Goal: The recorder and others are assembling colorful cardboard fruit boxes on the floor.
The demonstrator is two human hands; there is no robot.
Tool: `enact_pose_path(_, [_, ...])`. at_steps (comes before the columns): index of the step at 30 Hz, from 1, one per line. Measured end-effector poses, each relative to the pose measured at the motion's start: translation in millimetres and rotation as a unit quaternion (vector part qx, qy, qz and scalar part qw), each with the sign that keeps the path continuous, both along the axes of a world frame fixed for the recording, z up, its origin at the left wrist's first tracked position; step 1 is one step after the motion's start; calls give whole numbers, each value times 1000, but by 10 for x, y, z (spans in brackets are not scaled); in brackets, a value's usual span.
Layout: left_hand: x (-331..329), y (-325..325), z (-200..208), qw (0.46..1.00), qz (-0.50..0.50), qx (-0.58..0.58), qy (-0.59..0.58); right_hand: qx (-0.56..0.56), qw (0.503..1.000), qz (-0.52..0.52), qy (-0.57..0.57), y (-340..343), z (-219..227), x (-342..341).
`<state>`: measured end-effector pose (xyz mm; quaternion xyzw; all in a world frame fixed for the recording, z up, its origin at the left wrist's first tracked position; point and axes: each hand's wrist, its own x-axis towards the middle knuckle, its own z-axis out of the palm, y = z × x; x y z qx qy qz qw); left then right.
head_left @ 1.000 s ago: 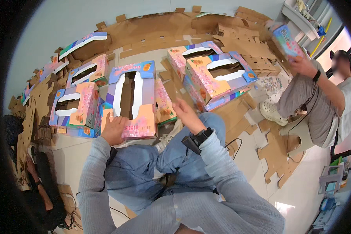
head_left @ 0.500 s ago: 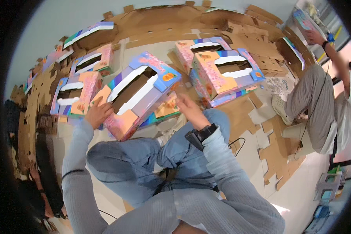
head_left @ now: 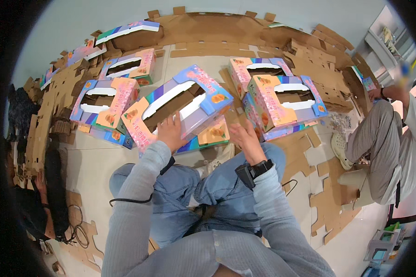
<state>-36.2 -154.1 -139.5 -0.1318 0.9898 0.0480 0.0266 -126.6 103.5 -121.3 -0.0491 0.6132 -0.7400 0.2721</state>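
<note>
In front of me a pink, orange and purple cardboard carton (head_left: 138, 122) with a long cut-out top sits at a slant on another printed carton (head_left: 212, 135). My left hand (head_left: 171, 133) lies against the upper carton's near side, fingers stretched up toward the rim of its opening. To the right, my right hand (head_left: 248, 142) is held open beside the lower carton's right end, fingers apart and holding nothing. Near that hand, one carton (head_left: 268, 108) rests on another, with a further carton (head_left: 239, 76) behind.
Left of centre stand more cartons (head_left: 118, 92). Flattened brown cardboard (head_left: 208, 32) lines the back wall and left side. A seated person (head_left: 379, 134) is at the right, near cardboard pieces (head_left: 333, 194). Another person's hand (head_left: 40, 184) shows at far left, above a coiled cable (head_left: 81, 234).
My left hand has moved right, from the upper carton's left end to its near side. My right hand has turned, its fingers more spread. The view has shifted.
</note>
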Motion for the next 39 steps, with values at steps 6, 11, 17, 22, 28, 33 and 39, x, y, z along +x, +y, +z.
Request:
enact_pose_path(6, [111, -281, 80, 988, -153, 10, 3, 46, 998, -7, 38, -54, 72, 36])
enact_pose_path(11, [240, -283, 119, 971, -239, 4, -1, 70, 997, -7, 40, -107, 281, 67])
enact_pose_path(17, [120, -179, 87, 975, -223, 21, -17, 49, 982, -56, 171, 579, 309, -405])
enact_pose_path(22, [32, -110, -5, 977, -209, 31, -6, 298, 921, -39, 248, 1000, 185, -1072])
enact_pose_path(28, [-54, 12, 218, 985, -150, 89, -18, 287, 894, 106, 327, 311, 317, -981])
enact_pose_path(33, [-73, -189, 374, 967, -180, 46, 174, 484, 618, 319, 531, -436, 227, -542])
enact_pose_path(39, [314, -233, 179, 989, -146, 1, -1, 530, 503, 328, 599, -863, 35, -241])
